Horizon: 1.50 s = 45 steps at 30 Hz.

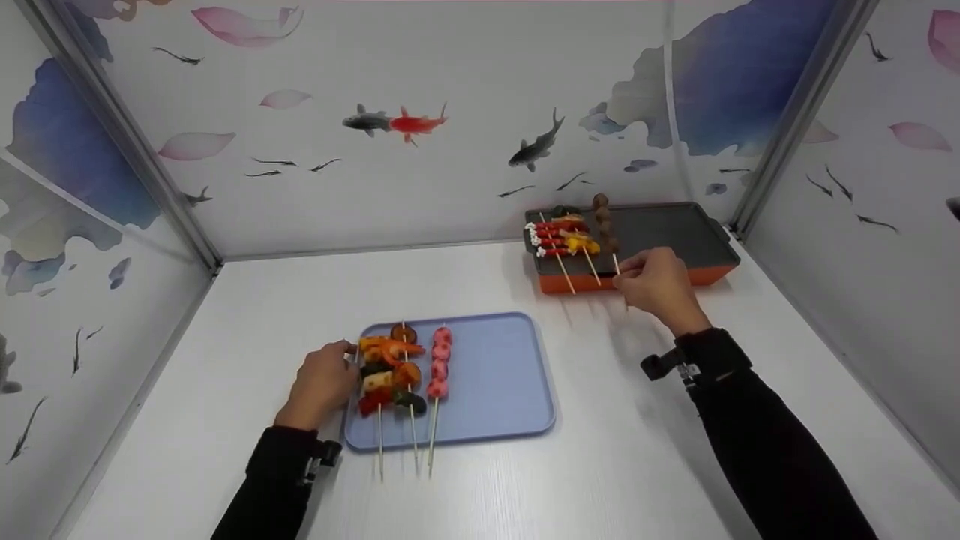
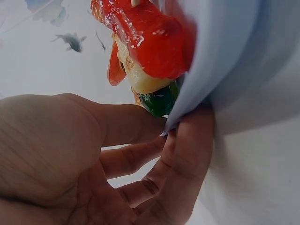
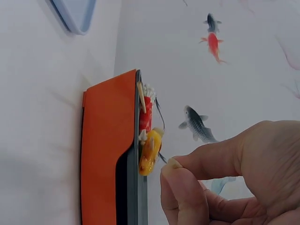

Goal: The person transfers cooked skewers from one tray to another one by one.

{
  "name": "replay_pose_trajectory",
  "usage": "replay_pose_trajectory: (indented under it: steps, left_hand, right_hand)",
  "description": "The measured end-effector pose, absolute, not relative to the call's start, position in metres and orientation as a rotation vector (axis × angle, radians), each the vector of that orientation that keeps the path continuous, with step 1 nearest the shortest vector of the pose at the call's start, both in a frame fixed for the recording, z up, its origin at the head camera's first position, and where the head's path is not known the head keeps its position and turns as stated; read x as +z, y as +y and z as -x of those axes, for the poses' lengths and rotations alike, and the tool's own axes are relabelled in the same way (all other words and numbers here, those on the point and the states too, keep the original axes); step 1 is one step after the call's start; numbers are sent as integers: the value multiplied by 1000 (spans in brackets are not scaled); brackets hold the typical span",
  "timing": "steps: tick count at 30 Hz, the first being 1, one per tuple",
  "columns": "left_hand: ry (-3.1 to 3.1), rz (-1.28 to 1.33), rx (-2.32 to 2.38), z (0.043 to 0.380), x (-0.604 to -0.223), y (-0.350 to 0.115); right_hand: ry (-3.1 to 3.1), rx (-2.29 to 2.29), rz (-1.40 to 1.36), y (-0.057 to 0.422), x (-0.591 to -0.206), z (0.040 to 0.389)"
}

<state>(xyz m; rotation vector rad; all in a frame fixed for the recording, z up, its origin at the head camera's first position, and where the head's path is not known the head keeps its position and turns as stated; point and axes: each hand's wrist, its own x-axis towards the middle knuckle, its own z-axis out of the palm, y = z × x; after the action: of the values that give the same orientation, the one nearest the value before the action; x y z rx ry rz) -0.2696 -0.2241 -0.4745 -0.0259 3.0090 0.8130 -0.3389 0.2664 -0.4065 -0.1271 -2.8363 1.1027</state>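
My left hand pinches the left rim of a light-blue tray; in the left wrist view the thumb is above the rim and fingers are below it. On the tray lie two mixed vegetable skewers and a pink ball skewer, their sticks jutting over the front edge. At the back right, my right hand holds the stick of a brown meatball skewer between thumb and forefinger. Its balls are over the orange grill with a dark plate. Whether they touch the plate, I cannot tell.
Further skewers with red, white and yellow pieces lie on the grill's left part, sticks pointing forward. The white table is bounded by printed panels with painted fish at the back and both sides.
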Motion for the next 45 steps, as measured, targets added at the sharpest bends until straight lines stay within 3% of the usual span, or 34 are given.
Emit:
replay_pose_trajectory:
  steps: [30, 45]
  left_hand:
    - [3015, 5, 796, 269, -474, -225]
    - [3014, 10, 815, 269, -474, -224]
  right_hand:
    - [-2754, 1394, -213, 203, -414, 280]
    - [-2785, 1506, -228, 173, -433, 257]
